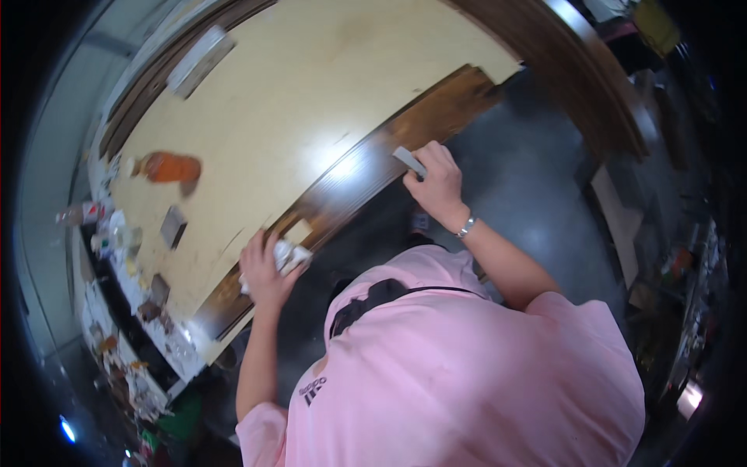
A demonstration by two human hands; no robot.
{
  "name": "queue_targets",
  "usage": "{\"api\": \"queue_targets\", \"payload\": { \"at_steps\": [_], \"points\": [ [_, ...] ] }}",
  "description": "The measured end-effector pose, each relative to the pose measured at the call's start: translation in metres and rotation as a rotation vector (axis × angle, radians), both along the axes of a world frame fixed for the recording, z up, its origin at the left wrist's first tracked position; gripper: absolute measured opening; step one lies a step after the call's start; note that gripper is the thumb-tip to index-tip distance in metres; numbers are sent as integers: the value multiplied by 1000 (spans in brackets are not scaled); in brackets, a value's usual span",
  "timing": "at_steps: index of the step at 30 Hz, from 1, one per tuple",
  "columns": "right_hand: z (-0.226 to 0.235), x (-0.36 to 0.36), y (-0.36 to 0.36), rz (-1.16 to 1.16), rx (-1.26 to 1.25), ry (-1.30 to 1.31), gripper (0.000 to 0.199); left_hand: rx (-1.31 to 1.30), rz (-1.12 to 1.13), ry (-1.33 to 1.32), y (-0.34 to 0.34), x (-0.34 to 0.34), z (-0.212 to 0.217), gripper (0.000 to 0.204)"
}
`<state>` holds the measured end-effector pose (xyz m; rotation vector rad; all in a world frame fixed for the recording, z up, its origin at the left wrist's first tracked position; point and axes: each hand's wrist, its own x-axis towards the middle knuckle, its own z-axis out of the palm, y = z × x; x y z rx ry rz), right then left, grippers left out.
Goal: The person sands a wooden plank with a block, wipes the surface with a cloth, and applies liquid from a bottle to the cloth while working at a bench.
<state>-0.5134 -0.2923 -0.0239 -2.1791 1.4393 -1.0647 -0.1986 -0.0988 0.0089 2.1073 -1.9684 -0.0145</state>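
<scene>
The dark stained strip [366, 167] runs diagonally across the frame's centre along the pale panel [272, 117] on the bench. The right hand [436, 183] pinches a small grey block [409, 160] against the strip. The left hand [263, 272] is clenched around a crumpled white rag [289, 255] at the strip's lower left. Even pressure along the grain, with the rag close behind, seems best.
</scene>
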Motion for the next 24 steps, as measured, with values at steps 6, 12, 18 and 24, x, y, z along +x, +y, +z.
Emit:
{"api": "queue_targets", "payload": {
  "at_steps": [6,12,18,24],
  "points": [
    [21,63,54,-138,39,80,17,-148,170,741,52,95,19,31],
    [15,147,130,-154,-54,122,15,298,90,133,151,251,28,24],
    [-27,294,278,311,-98,112,22,245,-68,197,155,279,1,26],
    [14,426,363,724,-207,73,22,285,-39,338,153,282,4,26]
  ]
}}
